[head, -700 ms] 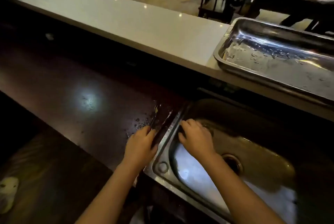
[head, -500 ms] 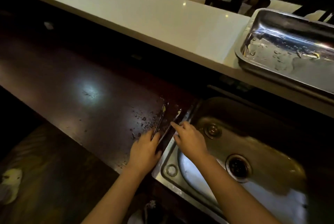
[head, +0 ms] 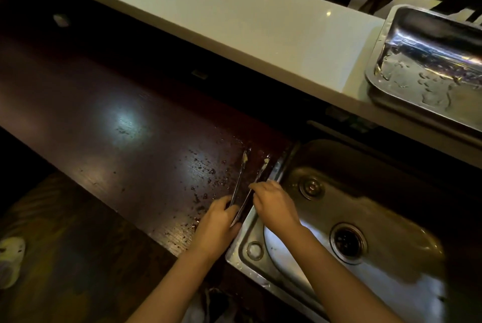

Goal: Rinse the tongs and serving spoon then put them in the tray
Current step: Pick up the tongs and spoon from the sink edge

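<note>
Metal tongs (head: 241,174) lie on the dark wet counter just left of the sink, their two arms spread and tips smeared with pale residue. My left hand (head: 217,226) grips the hinge end of the tongs. My right hand (head: 273,205) rests its fingers on the right arm of the tongs at the sink's edge. The steel tray (head: 427,67) sits on the white ledge at the far right, wet inside. No serving spoon can be made out.
The steel sink (head: 352,218) with a drain (head: 348,242) lies below the right hand. Dark crumbs and droplets (head: 203,174) speckle the brown counter (head: 117,124). A white raised ledge (head: 234,17) runs across the back. Chairs stand beyond it.
The view has shifted left and down. Both hands stayed at the sink's left edge; the tongs' arms came into view spread apart on the counter, with the right fingers moved onto one arm.
</note>
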{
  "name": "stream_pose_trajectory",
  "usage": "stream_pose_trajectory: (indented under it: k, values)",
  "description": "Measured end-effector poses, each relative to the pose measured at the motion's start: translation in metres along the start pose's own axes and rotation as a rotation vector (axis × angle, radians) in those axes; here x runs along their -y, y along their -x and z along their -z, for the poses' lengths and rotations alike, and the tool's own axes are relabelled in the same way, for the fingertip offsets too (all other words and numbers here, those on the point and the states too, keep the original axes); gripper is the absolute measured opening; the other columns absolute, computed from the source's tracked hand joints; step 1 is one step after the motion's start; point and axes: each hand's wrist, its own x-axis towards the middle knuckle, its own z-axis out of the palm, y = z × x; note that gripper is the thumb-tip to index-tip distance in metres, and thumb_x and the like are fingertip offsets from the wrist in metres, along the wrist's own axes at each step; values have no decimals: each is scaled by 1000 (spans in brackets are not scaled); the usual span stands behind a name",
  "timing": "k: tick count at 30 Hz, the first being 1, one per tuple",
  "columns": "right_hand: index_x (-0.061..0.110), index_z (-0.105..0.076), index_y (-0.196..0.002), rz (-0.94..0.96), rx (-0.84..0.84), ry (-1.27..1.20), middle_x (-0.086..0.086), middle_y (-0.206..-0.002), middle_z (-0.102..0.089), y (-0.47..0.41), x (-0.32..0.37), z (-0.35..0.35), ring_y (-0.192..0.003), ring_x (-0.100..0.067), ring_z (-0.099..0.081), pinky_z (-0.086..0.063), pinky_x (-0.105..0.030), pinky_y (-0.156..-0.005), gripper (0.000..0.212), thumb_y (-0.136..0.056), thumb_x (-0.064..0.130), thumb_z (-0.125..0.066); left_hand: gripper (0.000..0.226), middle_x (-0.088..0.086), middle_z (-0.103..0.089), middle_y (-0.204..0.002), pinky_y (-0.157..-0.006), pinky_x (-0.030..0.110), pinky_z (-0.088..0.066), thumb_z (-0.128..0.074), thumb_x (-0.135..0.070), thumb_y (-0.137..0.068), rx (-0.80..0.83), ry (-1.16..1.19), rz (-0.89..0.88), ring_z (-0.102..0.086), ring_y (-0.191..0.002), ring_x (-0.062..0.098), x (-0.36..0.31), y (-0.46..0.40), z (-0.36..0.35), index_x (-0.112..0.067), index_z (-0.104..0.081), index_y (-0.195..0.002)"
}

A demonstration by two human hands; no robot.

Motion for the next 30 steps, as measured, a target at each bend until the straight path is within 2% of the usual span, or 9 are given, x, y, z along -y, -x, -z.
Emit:
stream_pose_trajectory:
  k: [4, 8, 12, 15, 17, 20, 24, 28, 30]
  values:
    - [15, -55, -125, -118, -159, -305, -7, -116, -65, 18, -1, 10, -106, -21, -58, -45, -30, -90, 33, -93, 20, -51, 36, 15, -48, -138, -102, 34, -40, -64, -20, -82, -57, 113, -63, -43, -129, 27, -14, 4, 0, -8, -61, -115]
    - [21, -36, -133, -426, -337, -861, 3, -106, -61, 36, -7, 24, -68, -7, -64, -54, -14, -61, 59, -83, 11, -67, 32, 15, -60, -124, -86, 34, -50, -71, -12, -75, -157, 154, -201, -58, -110, 31, -44, 2, -1, -9, -66, -106]
    - [8, -38, -134, -730, -373, -1315, -11, -107, -65, 53, -31, 37, -75, -16, -65, -54, -16, -48, 56, -84, -1, -62, 33, 12, -56, -129, -91, 33, -48, -67, -11, -76, -82, 146, -266, -55, -115, 29, -74, 2, -12, -9, -65, -109]
    - [4, -48, -127, -788, -336, -1337, -18, -111, -65, 72, -52, 40, -84, -20, -63, -53, -17, -50, 43, -86, 0, -60, 44, 3, -56, -128, -90, 15, -40, -68, -17, -78, 3, 236, -257, -54, -114, 15, -92, 3, -23, -18, -57, -120]
    - [7, -52, -125, -800, -346, -1324, -12, -104, -66, 84, -65, 39, -80, -15, -63, -52, -15, -49, 39, -87, 3, -60, 60, -13, -59, -112, -76, 5, -44, -68, -19, -79, 103, 485, -93, -59, -92, -2, -106, 3, -27, -34, -40, -130]
    - [6, -57, -121, -831, -346, -1226, -6, -92, -66, 99, -78, 36, -73, -12, -63, -52, -18, -50, 34, -87, 5, -60, 53, -10, -62, -92, -69, 17, -53, -58, -13, -87, 198, 819, 212, -62, -81, 4, -122, -1, -43, -24, -36, -134]
    - [2, -59, -116, -914, -344, -1200, -20, -99, -69, 112, -90, 29, -80, -35, -68, -58, -46, -72, 32, -85, -2, -58, 24, -12, -65, -74, -51, 11, -51, -56, -1, -87, 232, 772, 186, -64, -62, -6, -134, -12, -59, -8, -67, -107]
    - [2, -58, -119, -956, -337, -1194, -21, -107, -67, 119, -106, 20, -79, -36, -69, -59, -49, -76, 35, -85, -4, -54, 23, -8, -68, -71, -51, 14, -53, -60, -6, -85, 354, 759, 213, -64, -58, -1, -140, -25, -72, -25, -71, -79]
    - [3, -58, -120, -978, -333, -1184, -19, -108, -68, 118, -116, 15, -80, -35, -69, -59, -48, -75, 36, -85, -2, -54, 22, -2, -70, -77, -57, 18, -55, -61, -9, -85, 398, 742, 246, -65, -66, 4, -139, -35, -82, -28, -69, -78]
